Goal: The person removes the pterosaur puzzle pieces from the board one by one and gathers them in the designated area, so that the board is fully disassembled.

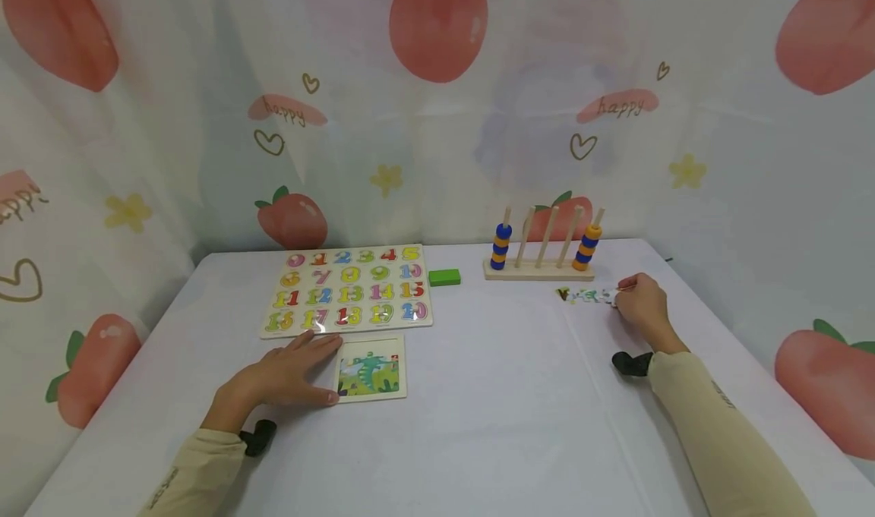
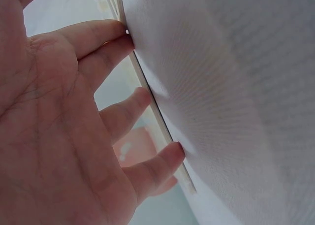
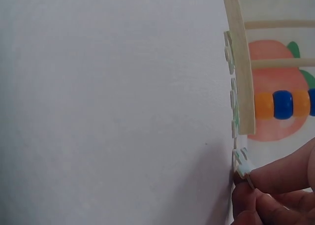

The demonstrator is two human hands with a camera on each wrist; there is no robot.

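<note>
My left hand [image 1: 283, 376] lies with fingers spread at the left side of a small framed dinosaur puzzle [image 1: 402, 367]. Its thumb touches the frame's lower left corner, and its other fingers reach toward the near edge of the number board [image 1: 266, 329]. In the left wrist view, fingertips [image 2: 141, 96] meet the thin edge of a board [image 2: 162, 121]. Over on the right, my right hand [image 1: 644, 308] pinches a thin puzzle piece [image 3: 250, 180] between thumb and finger. Several loose puzzle pieces [image 1: 584, 296] with a pale printed pattern lie in a row just left of that hand.
Behind the loose pieces stands a wooden peg rack [image 1: 540, 273], with blue and orange beads on its two outer pegs. A green block [image 1: 444, 277] sits beside the number board. A white cloth covers the table [image 1: 478, 441], and a strawberry-print curtain [image 1: 437, 137] hangs behind it.
</note>
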